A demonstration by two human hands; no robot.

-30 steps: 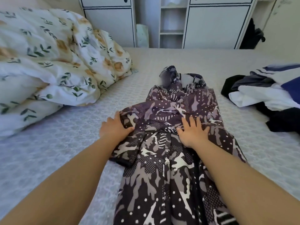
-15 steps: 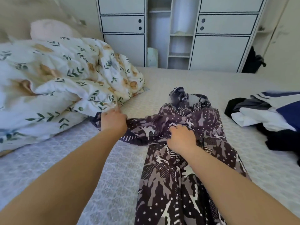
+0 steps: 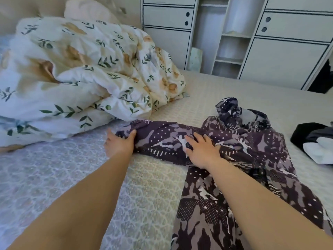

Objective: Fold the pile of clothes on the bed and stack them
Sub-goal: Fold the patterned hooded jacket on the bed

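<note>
A dark purple patterned garment [image 3: 248,159] lies lengthwise on the bed [image 3: 153,186], its sleeve stretched out to the left. My left hand [image 3: 119,144] holds the sleeve's end, thumb over the fabric and fingers at its edge. My right hand [image 3: 202,150] lies flat on the sleeve near the garment's body, fingers spread and pressing down. A pile of black, white and grey clothes [image 3: 315,143] sits at the right edge of the bed, partly out of frame.
A bunched floral duvet [image 3: 81,74] fills the left side of the bed, close to the sleeve end, with a pillow [image 3: 90,9] behind it. White cabinets and open shelves [image 3: 234,37] stand beyond the bed's far edge.
The sleeve has been pulled out to the left and laid flat. My right hand has gone from gripping the fabric to pressing flat on it. The view has shifted left.
</note>
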